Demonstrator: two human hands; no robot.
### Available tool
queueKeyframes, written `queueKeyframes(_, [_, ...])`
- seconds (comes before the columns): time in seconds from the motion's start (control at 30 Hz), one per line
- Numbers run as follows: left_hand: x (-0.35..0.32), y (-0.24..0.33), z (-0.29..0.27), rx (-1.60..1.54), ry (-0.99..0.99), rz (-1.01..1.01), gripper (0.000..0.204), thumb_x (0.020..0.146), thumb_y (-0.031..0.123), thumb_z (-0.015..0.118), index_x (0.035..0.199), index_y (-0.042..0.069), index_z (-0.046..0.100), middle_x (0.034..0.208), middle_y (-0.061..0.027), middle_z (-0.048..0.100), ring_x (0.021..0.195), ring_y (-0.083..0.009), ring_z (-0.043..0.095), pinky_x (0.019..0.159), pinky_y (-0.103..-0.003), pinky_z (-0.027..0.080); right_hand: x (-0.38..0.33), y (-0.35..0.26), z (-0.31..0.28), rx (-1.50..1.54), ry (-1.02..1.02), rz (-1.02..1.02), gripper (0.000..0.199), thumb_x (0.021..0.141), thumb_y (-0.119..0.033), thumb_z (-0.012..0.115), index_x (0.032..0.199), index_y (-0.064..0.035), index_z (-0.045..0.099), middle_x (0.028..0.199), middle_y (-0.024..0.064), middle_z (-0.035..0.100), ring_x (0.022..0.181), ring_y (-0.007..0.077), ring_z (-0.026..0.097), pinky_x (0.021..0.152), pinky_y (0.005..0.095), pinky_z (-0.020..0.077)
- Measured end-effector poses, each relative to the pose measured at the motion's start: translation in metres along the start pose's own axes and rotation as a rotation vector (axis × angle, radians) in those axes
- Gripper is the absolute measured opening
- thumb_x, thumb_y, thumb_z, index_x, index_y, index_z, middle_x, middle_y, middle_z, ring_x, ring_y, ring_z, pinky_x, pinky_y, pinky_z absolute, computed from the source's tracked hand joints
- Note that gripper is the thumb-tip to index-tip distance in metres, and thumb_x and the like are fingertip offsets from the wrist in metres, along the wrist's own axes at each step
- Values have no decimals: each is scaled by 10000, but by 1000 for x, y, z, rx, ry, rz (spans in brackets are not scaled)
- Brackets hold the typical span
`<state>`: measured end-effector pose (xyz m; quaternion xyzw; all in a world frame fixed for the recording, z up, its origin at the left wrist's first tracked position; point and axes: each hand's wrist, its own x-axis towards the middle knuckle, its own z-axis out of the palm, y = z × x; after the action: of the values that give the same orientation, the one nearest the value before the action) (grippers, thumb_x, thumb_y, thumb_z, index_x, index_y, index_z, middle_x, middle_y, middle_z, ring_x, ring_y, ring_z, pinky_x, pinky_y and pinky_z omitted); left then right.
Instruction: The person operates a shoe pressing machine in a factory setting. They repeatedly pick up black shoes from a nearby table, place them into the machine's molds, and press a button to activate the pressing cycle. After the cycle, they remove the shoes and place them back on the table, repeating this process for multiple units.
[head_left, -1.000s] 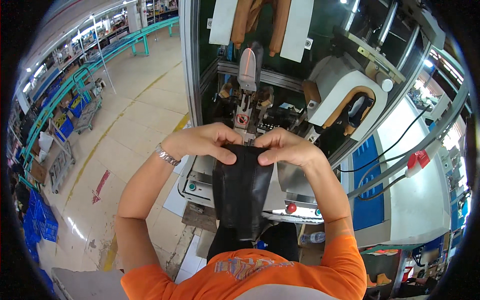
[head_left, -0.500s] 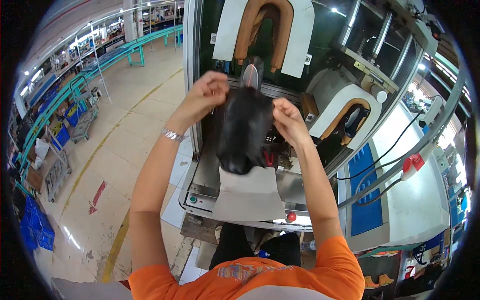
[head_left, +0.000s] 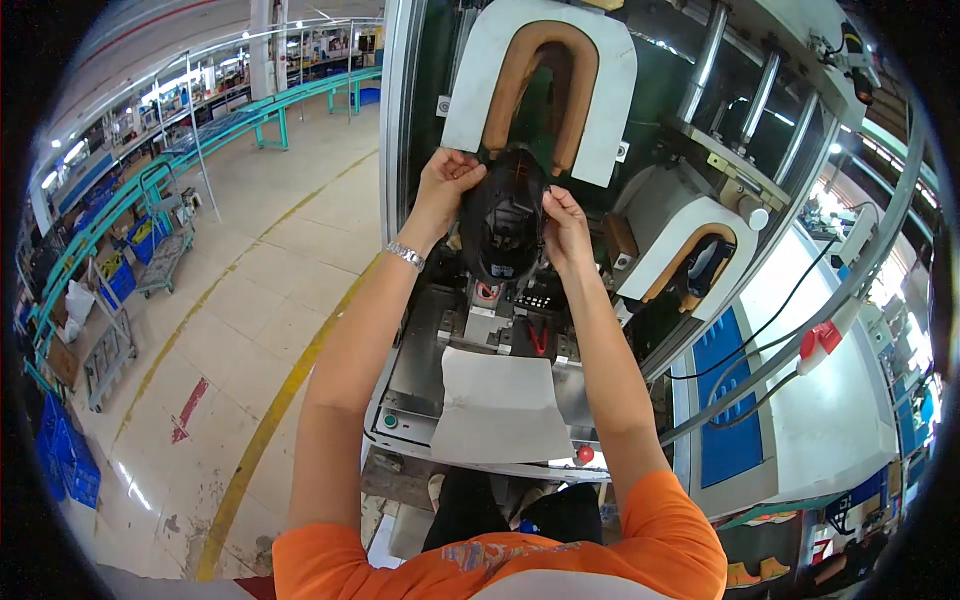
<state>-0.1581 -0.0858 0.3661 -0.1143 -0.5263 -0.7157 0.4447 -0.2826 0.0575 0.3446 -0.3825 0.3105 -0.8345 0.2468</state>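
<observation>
A black shoe upper (head_left: 503, 222) sits over the machine's forming post, most of which it hides, below the large U-shaped pad (head_left: 573, 90). My left hand (head_left: 449, 186) pinches its far left edge between thumb and fingers. On the opposite side my right hand (head_left: 566, 222) grips the right edge in the same way. Under the upper's near end a metal clamp block (head_left: 487, 318) shows, with a red-handled part (head_left: 538, 338) beside it.
A pale sheet (head_left: 500, 408) covers the machine's front ledge, between a green button (head_left: 390, 421) and a red knob (head_left: 585, 454). At right, a second U-shaped pad (head_left: 655, 258) holds a dark piece. A grey hose (head_left: 790, 340) curves past the right side.
The upper, blurred and hanging nearer me before, has moved away from me onto the post, covering it. Both hands went with it, and the left one came inward to its edge.
</observation>
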Motion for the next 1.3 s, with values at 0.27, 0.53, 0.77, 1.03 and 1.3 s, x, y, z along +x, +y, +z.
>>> queueKeyframes(0.27, [30,-9,13,-4,128,-56,301,698,-122,544,981,-20,540,927,-84,594,838,-171,560,754,-287,436,28,7,-9,4,237,-2,94,781,-24,587,872,-39,575,820,28,597,761,114,549,682,248,441])
queueKeyframes(0.53, [39,-29,18,-10,225,-14,312,683,-106,574,980,-26,523,961,-102,592,838,-186,566,726,-283,443,25,10,-9,12,312,30,113,801,-14,546,912,-28,555,849,51,595,757,141,549,701,262,445])
queueKeyframes(0.77, [-25,-13,20,858,366,538,256,666,-84,507,902,15,502,857,-137,483,807,-296,510,716,-341,417,-53,29,-41,-556,500,-133,464,765,-273,640,1106,-18,455,992,49,490,902,147,454,832,271,342])
queueKeyframes(1.03, [-89,53,64,1551,-154,686,274,745,109,548,1015,67,527,1016,-46,533,972,-210,485,866,-379,303,-96,115,-43,525,238,430,245,800,-278,601,918,-88,503,813,43,578,773,190,587,672,287,495])
queueKeyframes(1.3, [-105,42,68,1691,-295,554,307,742,68,515,1050,72,526,1029,-59,505,1067,-203,414,871,-420,292,-72,143,-63,590,199,374,246,845,-307,511,928,-75,520,856,79,600,851,224,601,755,318,504])
